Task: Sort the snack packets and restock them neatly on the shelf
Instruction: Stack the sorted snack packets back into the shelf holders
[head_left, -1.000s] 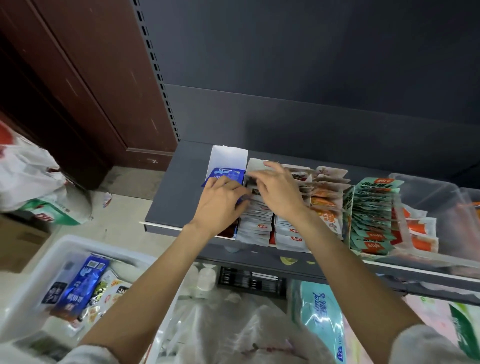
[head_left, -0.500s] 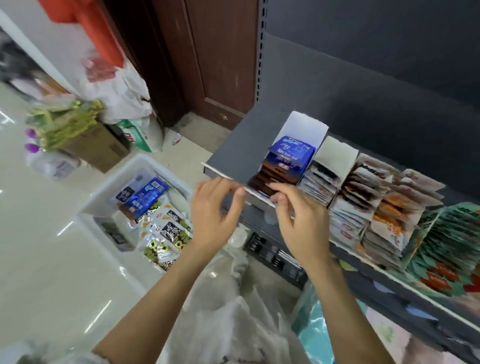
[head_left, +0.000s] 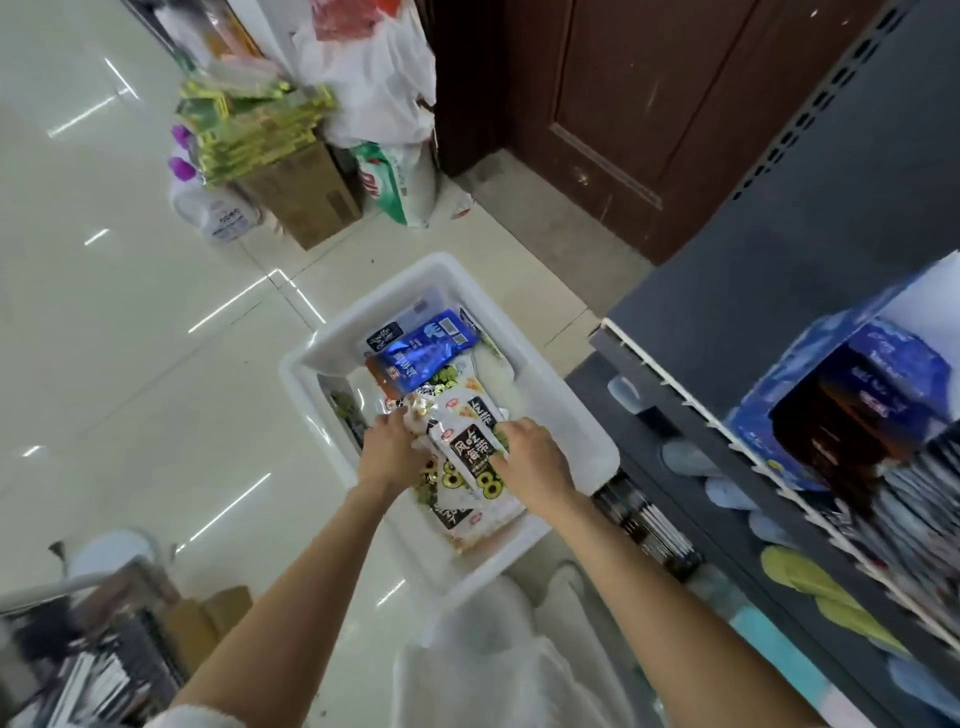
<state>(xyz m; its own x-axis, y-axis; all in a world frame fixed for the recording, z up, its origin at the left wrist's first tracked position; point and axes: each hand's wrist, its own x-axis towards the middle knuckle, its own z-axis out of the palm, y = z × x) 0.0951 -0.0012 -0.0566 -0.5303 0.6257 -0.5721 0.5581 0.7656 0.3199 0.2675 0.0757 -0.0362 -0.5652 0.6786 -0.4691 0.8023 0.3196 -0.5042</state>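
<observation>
A white plastic bin (head_left: 566, 395) stands on the floor, filled with snack packets. Both my hands are inside it. My left hand (head_left: 390, 451) grips the left edge of a white packet with black label and sunflower print (head_left: 470, 449), and my right hand (head_left: 530, 462) holds its right edge. More of the same white packets lie under it. A blue packet (head_left: 423, 351) lies at the bin's far end. The dark shelf (head_left: 727, 332) is at the right, with a blue display box of dark packets (head_left: 852, 410) and blurred rows of packets beside it.
A cardboard box (head_left: 306, 202) with green-yellow packs on top, a purple-capped bottle (head_left: 208, 208) and white plastic bags (head_left: 374, 67) stand on the floor at the back. A brown door (head_left: 639, 104) is behind. White bags lie near my legs.
My view swung from the shelf down to the floor bin. Both hands left the packet rows on the shelf and dropped into the bin, taking hold of a white sunflower packet.
</observation>
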